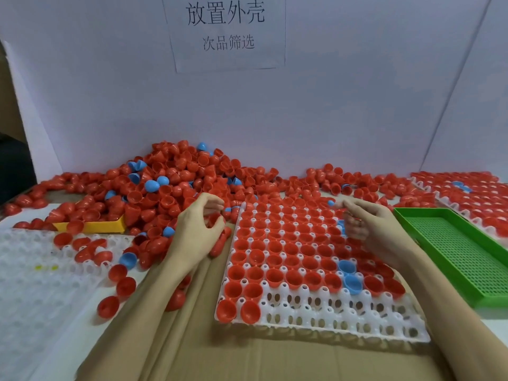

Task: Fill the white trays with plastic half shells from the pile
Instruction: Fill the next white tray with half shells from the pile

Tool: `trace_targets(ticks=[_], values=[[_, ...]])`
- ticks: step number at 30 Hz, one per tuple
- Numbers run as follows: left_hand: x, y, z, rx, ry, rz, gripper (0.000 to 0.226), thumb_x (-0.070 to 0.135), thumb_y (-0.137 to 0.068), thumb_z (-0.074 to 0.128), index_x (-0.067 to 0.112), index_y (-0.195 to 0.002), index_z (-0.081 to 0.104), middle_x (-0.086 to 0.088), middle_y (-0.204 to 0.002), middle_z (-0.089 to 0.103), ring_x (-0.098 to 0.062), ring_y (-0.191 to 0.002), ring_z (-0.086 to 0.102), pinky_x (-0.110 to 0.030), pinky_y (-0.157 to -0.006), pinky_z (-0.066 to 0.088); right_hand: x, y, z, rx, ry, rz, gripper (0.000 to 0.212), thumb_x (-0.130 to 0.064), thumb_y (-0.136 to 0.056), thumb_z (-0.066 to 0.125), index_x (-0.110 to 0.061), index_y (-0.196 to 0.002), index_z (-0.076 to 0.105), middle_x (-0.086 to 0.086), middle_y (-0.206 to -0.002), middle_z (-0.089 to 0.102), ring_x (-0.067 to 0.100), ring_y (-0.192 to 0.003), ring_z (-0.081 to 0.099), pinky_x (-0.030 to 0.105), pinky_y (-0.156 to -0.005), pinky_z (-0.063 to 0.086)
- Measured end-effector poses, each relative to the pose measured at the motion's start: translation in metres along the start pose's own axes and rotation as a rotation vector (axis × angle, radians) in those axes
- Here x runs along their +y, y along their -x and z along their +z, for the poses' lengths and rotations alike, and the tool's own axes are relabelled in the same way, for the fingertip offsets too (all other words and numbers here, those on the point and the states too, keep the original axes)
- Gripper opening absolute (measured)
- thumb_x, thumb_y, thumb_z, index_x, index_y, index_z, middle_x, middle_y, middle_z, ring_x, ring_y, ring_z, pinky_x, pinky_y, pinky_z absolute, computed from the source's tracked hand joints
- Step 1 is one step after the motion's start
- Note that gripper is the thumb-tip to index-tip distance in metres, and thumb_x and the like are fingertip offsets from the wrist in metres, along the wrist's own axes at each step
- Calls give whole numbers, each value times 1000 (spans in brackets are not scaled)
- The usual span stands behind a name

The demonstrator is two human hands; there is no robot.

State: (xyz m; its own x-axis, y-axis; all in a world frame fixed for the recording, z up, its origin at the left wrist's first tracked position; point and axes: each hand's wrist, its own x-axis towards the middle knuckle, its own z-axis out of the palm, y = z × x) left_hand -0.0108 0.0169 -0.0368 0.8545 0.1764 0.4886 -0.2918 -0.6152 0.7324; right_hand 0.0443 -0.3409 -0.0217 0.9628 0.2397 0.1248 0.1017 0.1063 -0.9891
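Both forearms and hands (199,226) are bare, with no sleeves visible.

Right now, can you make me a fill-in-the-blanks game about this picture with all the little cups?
1. Most half shells in the pile are ____.
2. The slotted tray beside the right hand is coloured ____.
3. The white tray in the middle has empty holes left in the rows ____ to the person.
4. The left hand reaches into the ____ of shells.

Missing words: red; green; nearest; pile
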Motion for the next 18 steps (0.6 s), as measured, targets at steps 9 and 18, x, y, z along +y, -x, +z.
trace_targets(ticks=[9,18], values=[[34,6,6,-125,859,-283,23,13,-107,54,1,-124,63,-19,-114,75,-30,-110,73,-32,-93,60,-11,7,8,22,-39,-94,27,-29,-96,68,-10,-114,78,0,-76,54,9,-65,49,17,-56,43],[-8,2,4,52,-383,166,18,3,-102,59,2,-109,75,-13,-131,67,-27,-128,59,-28,-113,38,-14,18,18,-22,59,-123,28,-31,-98,67,-8,-112,76,3,-74,55,11,-63,52,18,-53,44]])
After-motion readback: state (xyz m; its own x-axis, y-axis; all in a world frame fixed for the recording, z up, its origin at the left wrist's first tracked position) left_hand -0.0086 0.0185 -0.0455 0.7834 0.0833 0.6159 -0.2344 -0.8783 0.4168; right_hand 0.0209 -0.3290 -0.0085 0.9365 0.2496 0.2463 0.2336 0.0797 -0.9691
